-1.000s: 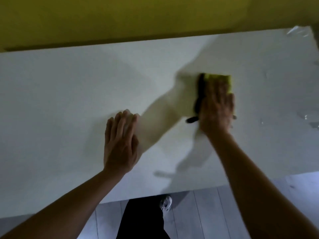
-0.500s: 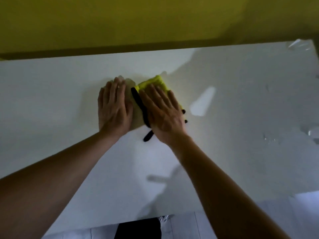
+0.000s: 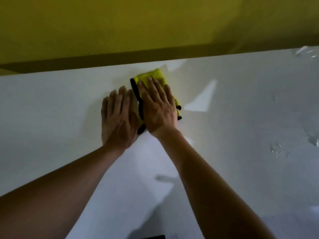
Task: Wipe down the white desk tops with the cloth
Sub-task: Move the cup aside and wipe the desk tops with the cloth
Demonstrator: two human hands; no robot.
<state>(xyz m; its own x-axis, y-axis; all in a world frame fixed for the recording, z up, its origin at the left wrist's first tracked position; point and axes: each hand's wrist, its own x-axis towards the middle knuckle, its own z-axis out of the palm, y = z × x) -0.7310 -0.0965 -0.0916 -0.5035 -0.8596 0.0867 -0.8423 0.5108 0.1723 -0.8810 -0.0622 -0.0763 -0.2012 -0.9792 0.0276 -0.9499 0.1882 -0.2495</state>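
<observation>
Here, both hands lie flat with fingers straight on the white desk top (image 3: 241, 118). The right hand (image 3: 158, 109) presses the yellow cloth (image 3: 155, 76), its long axis pointing away toward the wall, just beside the left hand (image 3: 117, 118), which holds nothing.

A smooth white desk top (image 3: 241, 109) is stretching across the view beneath a yellow wall. A folded yellow microfibre cloth with black trim (image 3: 158, 77) is lying flat on it near the far edge, and small clear water droplets (image 3: 276, 149) are sitting on its right side.
</observation>
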